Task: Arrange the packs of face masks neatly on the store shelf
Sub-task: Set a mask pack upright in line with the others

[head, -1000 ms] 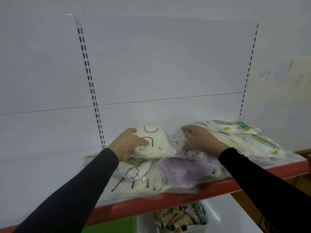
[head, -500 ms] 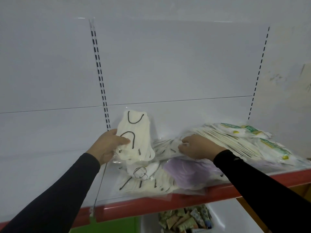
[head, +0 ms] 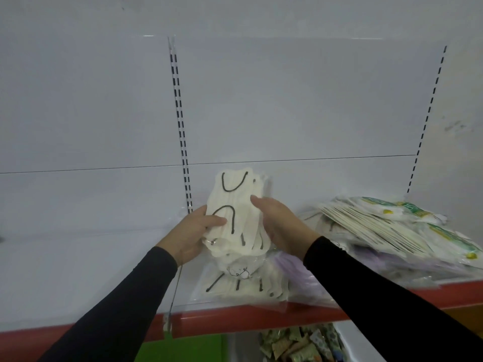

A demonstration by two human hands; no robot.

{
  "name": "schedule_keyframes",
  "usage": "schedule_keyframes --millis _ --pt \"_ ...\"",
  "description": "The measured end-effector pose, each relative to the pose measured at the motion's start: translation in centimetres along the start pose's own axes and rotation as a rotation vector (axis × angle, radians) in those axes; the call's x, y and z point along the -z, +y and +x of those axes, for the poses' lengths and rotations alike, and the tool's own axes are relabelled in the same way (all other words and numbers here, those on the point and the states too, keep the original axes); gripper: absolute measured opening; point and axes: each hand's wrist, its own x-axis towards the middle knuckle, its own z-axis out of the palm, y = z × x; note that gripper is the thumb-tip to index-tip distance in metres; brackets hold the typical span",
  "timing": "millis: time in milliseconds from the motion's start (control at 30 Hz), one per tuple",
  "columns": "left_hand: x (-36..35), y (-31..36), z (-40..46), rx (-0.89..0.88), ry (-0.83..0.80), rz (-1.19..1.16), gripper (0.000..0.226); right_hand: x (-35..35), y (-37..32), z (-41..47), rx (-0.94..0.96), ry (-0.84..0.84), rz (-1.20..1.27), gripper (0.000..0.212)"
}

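Note:
A clear pack of white face masks with black ear loops [head: 236,202] stands upright against the shelf's back wall. My left hand [head: 192,233] grips its left edge, thumb across the front. My right hand [head: 281,226] holds its right side, fingers curled round the edge. Beneath it lies another pack of white masks [head: 243,283], with a lilac pack [head: 295,273] to its right. A slanted heap of white and green-printed mask packs [head: 392,226] fills the shelf's right part.
The shelf has a red front edge [head: 235,320] and a clear divider [head: 173,291] left of the packs. White back panels with slotted uprights [head: 180,121] rise behind. A bin of small wrapped items [head: 295,343] sits on the level below.
My left hand lifted the white mask pack off the pile and stood it upright. My right hand left the pile on the right and took hold of the pack's right side.

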Motion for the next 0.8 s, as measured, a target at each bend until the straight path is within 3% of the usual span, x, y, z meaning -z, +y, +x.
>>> schedule_keyframes --millis 100,267,367,467,667,733,800 --pt "0.2 0.0 -1.1 -0.016 0.076 0.035 0.032 -1.6 0.5 0.0 0.079 -0.021 -0.117 0.053" --pt "1.6 0.1 -3.4 -0.072 0.185 0.04 0.032 -3.7 1.0 0.0 0.143 -0.107 -0.221 0.017" --pt "3.4 0.0 -5.3 -0.142 0.277 0.056 0.038 -6.0 1.3 -0.3 0.296 -0.12 -0.343 0.018" --pt "5.5 -0.1 -7.3 -0.248 0.418 0.141 0.042 -8.5 1.6 -0.2 0.4 -0.239 -0.478 0.023" --pt "9.8 -0.7 -11.5 -0.309 0.538 0.321 0.034 -14.0 2.9 0.4 0.36 -0.343 -0.58 0.022" --pt "11.8 -1.1 -12.8 -0.31 0.524 0.333 0.04 -16.3 3.6 0.1 0.317 -0.386 -0.544 0.012" --pt "13.8 -1.6 -13.6 -0.295 0.469 0.353 0.046 -18.4 4.2 0.1 0.268 -0.394 -0.512 0.024"
